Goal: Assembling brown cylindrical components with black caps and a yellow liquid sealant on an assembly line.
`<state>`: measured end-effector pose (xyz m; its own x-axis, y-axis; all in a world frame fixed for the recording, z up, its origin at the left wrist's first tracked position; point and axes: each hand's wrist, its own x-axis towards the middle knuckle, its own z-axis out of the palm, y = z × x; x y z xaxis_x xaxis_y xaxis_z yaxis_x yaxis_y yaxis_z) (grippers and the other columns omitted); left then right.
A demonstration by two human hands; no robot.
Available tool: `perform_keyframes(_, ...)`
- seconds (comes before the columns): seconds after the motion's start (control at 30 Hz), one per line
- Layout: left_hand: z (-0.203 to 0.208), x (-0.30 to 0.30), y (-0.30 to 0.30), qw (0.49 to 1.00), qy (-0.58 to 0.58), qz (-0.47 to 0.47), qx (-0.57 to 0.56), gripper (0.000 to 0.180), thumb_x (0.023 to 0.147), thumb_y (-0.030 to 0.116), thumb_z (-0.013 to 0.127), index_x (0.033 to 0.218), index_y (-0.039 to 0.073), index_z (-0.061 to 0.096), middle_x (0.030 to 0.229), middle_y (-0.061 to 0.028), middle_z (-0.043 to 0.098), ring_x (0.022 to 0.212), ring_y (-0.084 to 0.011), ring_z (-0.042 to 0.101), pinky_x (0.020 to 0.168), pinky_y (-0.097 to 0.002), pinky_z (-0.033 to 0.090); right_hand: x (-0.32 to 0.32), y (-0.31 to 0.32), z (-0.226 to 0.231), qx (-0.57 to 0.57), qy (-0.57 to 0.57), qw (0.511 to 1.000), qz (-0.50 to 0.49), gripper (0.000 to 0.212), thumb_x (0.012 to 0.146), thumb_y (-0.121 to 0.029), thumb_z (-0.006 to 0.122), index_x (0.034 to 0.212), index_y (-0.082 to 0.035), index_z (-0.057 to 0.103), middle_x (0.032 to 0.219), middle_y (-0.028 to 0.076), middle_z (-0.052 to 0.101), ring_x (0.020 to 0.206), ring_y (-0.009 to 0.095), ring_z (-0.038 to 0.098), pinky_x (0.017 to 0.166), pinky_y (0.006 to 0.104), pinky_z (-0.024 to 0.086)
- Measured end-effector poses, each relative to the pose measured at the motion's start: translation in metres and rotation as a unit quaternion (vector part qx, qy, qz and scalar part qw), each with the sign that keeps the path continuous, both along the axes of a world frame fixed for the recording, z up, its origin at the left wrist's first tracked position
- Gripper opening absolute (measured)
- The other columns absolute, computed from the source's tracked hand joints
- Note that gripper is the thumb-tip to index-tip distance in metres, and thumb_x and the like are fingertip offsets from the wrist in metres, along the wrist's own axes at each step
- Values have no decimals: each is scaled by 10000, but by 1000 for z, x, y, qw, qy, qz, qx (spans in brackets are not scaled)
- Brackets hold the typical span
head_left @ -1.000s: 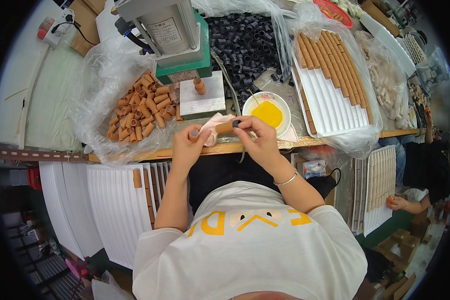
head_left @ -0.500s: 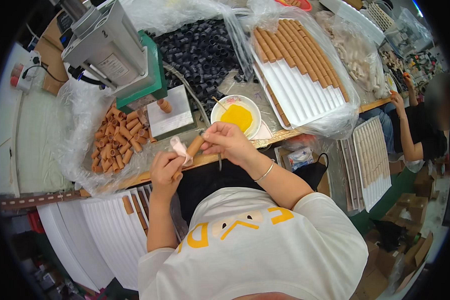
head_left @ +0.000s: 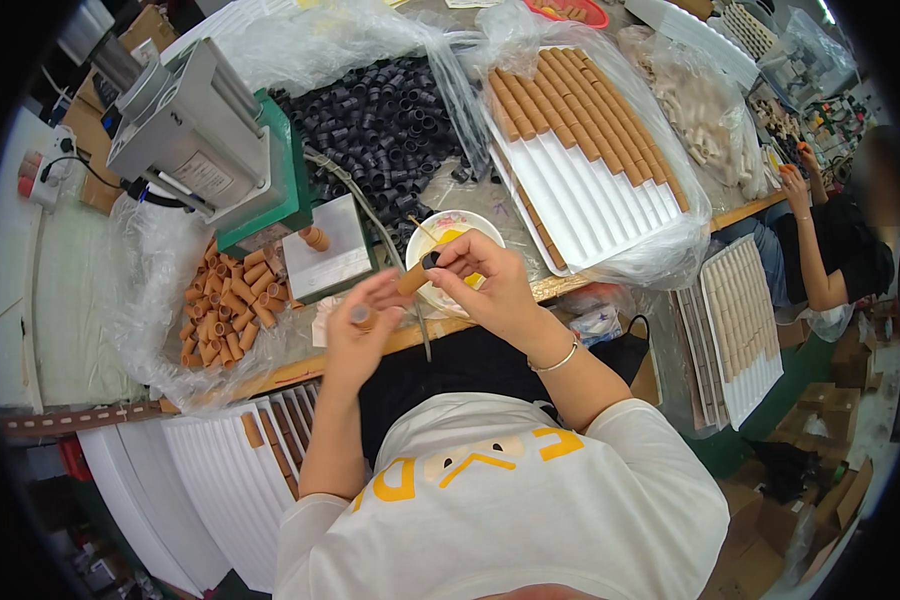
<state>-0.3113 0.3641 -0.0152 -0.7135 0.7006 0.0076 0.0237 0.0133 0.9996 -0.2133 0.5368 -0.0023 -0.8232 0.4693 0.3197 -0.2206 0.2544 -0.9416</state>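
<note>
Over the bowl's near edge, my right hand (head_left: pixel 485 285) pinches a short brown tube (head_left: pixel 412 279) with a black collar (head_left: pixel 430 260) at its upper end. My left hand (head_left: pixel 358 335) is beside the tube's lower end, its fingertips smeared by motion. A second brown tube (head_left: pixel 362 318) sits in that hand, mostly covered by the fingers. Close to the left hand, a pale pink cloth (head_left: pixel 322 322) lies at the bench edge. Behind my right hand stands a white bowl (head_left: pixel 417 238) of yellow paste with a thin stick in it.
A press (head_left: pixel 200 150) on a green base stands left, with a metal block (head_left: pixel 335 250) bearing one brown piece. Brown tubes (head_left: pixel 225 300) and black collars (head_left: pixel 380 130) lie heaped. A white ridged tray (head_left: pixel 580 225) holds rows of tubes. Another person (head_left: pixel 820 220) works at right.
The cloth has left my left hand and now lies on the bench edge. My right hand has shifted slightly right with the tube, and its black collar shows more plainly.
</note>
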Motion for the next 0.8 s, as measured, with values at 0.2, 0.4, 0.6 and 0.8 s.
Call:
perform_keyframes(0.2, -34, -6, 22, 964, -235, -34, 118, 307, 930, 121, 628, 1191, -17, 542, 1035, -108, 661, 893, -147, 653, 714, -233, 544, -17, 58, 26, -17, -91, 996, -16, 191, 866, -180, 680, 972, -31, 624, 754, 77, 664, 695, 154, 673, 611, 285, 526)
perform_keyframes(0.4, -23, -17, 11, 972, -201, 40, 116, 306, 923, 142, 646, 1174, -10, 557, 1019, -98, 661, 881, -125, 645, 659, -216, 535, -77, 215, -40, 382, -312, 804, -331, 282, 851, -308, 673, 888, -31, 709, 863, 178, 694, 812, 337, 668, 738, 434, 521)
perform_keyframes(0.6, -20, -36, -12, 985, -87, 138, 64, 244, 902, 59, 648, 1127, -23, 605, 965, -67, 657, 823, -105, 639, 654, -207, 525, -76, 238, -54, 372, -396, 777, -319, 256, 810, -279, 697, 896, -39, 721, 953, 167, 705, 844, 352, 681, 734, 463, 524)
perform_keyframes(0.8, -24, -50, -38, 985, 2, 170, 37, 235, 889, 44, 659, 1116, -9, 627, 935, -52, 649, 808, -97, 634, 666, -207, 517, -43, 104, 5, 240, -149, 943, -178, 243, 770, -128, 744, 962, -39, 625, 875, 86, 694, 738, 280, 652, 671, 405, 510)
